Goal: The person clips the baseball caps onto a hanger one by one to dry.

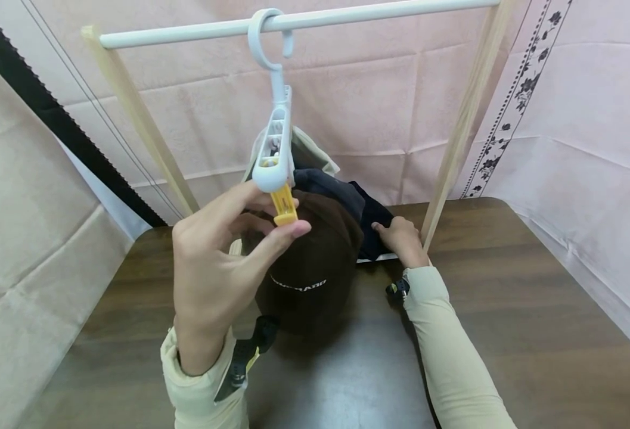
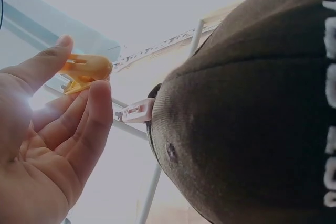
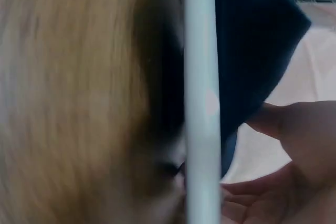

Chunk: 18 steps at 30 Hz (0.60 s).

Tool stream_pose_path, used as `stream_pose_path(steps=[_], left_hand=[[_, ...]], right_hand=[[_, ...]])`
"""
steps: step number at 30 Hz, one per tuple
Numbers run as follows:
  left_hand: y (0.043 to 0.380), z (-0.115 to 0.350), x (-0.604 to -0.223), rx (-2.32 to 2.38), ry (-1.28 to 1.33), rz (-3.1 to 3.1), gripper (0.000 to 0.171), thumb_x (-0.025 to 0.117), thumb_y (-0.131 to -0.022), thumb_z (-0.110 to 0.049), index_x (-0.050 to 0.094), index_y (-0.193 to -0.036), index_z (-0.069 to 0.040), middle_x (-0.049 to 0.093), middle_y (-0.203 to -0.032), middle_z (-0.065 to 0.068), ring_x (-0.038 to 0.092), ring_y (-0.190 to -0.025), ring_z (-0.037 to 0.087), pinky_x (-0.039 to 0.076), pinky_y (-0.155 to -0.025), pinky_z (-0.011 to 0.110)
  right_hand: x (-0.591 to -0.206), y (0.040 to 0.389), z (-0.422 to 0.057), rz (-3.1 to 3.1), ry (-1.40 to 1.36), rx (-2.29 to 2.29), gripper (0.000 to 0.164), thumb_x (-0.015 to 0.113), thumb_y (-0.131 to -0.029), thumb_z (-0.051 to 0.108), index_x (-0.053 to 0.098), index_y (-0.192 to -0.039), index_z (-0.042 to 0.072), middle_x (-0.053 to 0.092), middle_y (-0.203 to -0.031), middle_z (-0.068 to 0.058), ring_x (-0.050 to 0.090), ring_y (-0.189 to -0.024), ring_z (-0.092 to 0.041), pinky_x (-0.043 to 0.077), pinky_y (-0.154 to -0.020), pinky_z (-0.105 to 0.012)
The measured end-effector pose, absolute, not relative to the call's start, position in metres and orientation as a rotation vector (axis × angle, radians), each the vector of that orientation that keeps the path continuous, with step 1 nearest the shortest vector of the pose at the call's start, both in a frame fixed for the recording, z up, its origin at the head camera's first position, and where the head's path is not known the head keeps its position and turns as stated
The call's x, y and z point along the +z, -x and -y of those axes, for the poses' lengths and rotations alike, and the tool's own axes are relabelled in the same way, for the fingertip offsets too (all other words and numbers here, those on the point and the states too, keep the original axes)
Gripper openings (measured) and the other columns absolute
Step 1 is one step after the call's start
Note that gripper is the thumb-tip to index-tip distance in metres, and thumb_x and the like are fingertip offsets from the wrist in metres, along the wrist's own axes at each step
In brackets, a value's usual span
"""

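My left hand [image 1: 220, 262] pinches a yellow clip [image 1: 284, 205] between thumb and fingers, at the near end of a pale blue hanger [image 1: 272, 149]. Close behind that hand hangs a brown cap [image 1: 309, 256] with white lettering on its front. In the left wrist view a pale pink clip [image 2: 137, 111] is at the brown cap's edge. Over to the right, my right hand [image 1: 403, 238] holds the edge of a navy cap [image 1: 375, 229], which hangs partly hidden behind the brown one. Its thumb lies against the dark fabric in the right wrist view.
The hanger hooks over a white rail [image 1: 379, 12] between two wooden posts [image 1: 462, 125]. A lower white bar [image 3: 202, 103] runs near my right hand. A light-coloured cap [image 1: 315, 152] hangs farther back. Below is a brown wooden table [image 1: 508, 333], with pale cloth behind.
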<state>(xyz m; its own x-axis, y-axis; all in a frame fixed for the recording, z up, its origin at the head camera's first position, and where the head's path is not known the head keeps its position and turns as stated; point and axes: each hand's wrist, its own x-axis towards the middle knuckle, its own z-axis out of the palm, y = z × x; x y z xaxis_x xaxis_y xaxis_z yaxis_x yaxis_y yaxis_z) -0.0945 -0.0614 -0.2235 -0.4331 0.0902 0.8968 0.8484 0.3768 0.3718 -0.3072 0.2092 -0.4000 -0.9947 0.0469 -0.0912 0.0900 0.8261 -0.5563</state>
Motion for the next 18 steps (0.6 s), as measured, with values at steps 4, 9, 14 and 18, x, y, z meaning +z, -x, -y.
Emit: stream_pose_path(steps=[4, 9, 14, 18], left_hand=[[0.0948, 0.0626, -0.2234, -1.138, 0.835, 1.787, 0.038, 0.093, -0.082, -0.012, 0.073, -0.107, 0.007, 0.075, -0.089, 0.007, 0.069, -0.081, 0.012, 0.060, -0.071, 0.023], [0.0957, 0.0628, -0.2226, -1.144, 0.851, 1.781, 0.038, 0.092, -0.083, -0.014, 0.073, -0.106, 0.008, 0.074, -0.087, 0.008, 0.068, -0.080, 0.011, 0.060, -0.070, 0.024], [0.0961, 0.0616, -0.2219, -1.171, 0.870, 1.776, 0.038, 0.093, -0.077, -0.002, 0.073, -0.108, 0.009, 0.076, -0.090, 0.009, 0.070, -0.081, 0.012, 0.061, -0.071, 0.025], [0.0971, 0.0607, -0.2215, -1.179, 0.878, 1.780, 0.040, 0.093, -0.076, 0.001, 0.073, -0.109, 0.009, 0.078, -0.093, 0.009, 0.071, -0.082, 0.012, 0.061, -0.070, 0.026]], right_hand=[[-0.4073, 0.3128, -0.2092, -2.886, -0.212, -1.054, 0.060, 0.059, -0.107, 0.045, 0.062, -0.125, -0.012, 0.063, -0.127, -0.034, 0.063, -0.109, -0.045, 0.051, -0.096, -0.053], [-0.4093, 0.3140, -0.2076, -2.800, -0.311, -1.398, 0.059, 0.065, -0.105, 0.040, 0.052, -0.138, -0.007, 0.063, -0.129, -0.029, 0.069, -0.081, -0.030, 0.057, -0.077, -0.040], [-0.4084, 0.3132, -0.2089, -2.607, -0.273, -1.800, 0.046, 0.061, -0.107, 0.027, 0.047, -0.138, -0.004, 0.058, -0.121, -0.019, 0.058, -0.057, -0.011, 0.054, -0.060, -0.026], [-0.4030, 0.3109, -0.2094, -2.518, -0.223, -1.964, 0.034, 0.054, -0.106, 0.018, 0.046, -0.134, 0.001, 0.056, -0.123, -0.016, 0.060, -0.078, -0.016, 0.053, -0.070, -0.027]])
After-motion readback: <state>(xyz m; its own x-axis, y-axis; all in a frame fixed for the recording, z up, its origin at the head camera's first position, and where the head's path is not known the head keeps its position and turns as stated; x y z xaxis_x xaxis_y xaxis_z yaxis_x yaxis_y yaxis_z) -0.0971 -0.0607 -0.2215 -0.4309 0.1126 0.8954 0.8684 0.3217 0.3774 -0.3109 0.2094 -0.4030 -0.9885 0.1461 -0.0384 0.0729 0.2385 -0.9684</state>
